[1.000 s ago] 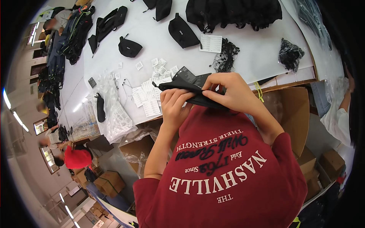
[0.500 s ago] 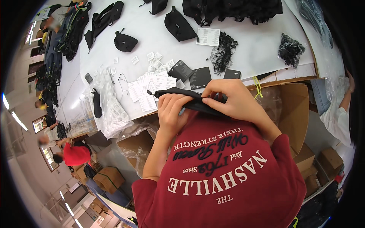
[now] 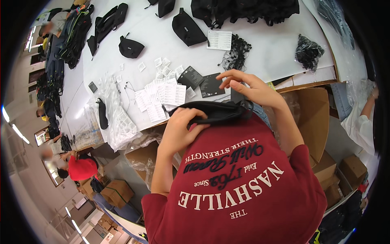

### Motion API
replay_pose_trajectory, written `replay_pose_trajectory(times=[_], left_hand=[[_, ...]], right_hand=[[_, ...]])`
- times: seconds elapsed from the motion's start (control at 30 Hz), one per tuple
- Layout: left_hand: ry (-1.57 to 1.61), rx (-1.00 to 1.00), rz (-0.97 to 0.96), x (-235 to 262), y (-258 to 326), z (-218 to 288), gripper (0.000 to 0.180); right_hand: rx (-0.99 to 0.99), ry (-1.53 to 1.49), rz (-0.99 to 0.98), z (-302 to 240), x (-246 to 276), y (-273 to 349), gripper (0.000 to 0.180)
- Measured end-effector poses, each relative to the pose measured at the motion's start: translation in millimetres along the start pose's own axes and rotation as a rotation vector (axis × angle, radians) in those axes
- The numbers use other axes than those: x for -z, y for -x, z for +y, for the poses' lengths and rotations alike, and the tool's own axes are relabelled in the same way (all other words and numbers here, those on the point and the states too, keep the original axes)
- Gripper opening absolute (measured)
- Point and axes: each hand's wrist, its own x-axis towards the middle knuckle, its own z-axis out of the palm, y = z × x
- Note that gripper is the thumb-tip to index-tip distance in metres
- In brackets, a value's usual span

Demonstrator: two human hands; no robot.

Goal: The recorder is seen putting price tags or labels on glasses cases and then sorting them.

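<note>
I hold a flat black waist pouch point(image 3: 215, 112) against my chest, just above my red shirt. My left hand point(image 3: 183, 126) is closed on the pouch's left part from below. My right hand point(image 3: 250, 89) is over its right end with the fingers lifted and spread, and their tips are close to a black card point(image 3: 211, 85) on the white table point(image 3: 268, 53). A second black card point(image 3: 191, 75) and a spread of white paper tags point(image 3: 162, 95) lie just beyond the pouch.
More black pouches point(image 3: 187, 28) point(image 3: 130, 46) and bundles of black cord point(image 3: 235, 53) point(image 3: 308, 51) lie farther back. Clear plastic bags point(image 3: 118, 122) hang over the table's left edge. Open cardboard boxes point(image 3: 315, 118) point(image 3: 142, 156) stand below. A person's white sleeve point(image 3: 361, 122) is at the right, and a person in red point(image 3: 81, 167) at lower left.
The pouch has come down from over the cards to my chest, which uncovers the black cards. My right hand has loosened and its fingers have spread.
</note>
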Motion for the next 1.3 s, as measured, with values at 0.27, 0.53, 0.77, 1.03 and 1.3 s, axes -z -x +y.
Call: replay_pose_trajectory(times=[0.27, 0.53, 0.77, 1.03, 1.3], left_hand=[[0.510, 0.477, -0.181, 8, 2, -20, 0.021], [0.761, 0.658, -0.144, 7, 7, -44, 0.017], [0.732, 0.566, -0.367, 6, 2, -38, 0.019], [0.739, 0.539, -0.336, 5, 2, -34, 0.018], [0.712, 0.516, -0.320, 3, 1, -29, 0.018]], right_hand=[[-0.223, 0.272, -0.221, 42, 16, 18, 0.020], [0.001, -0.474, -0.059, 22, 75, 55, 0.045], [0.206, -1.065, 0.133, 8, 27, 20, 0.035], [-0.164, -1.271, 0.604, 30, -3, -65, 0.037], [-0.241, -1.165, 0.379, 21, -26, -75, 0.032]])
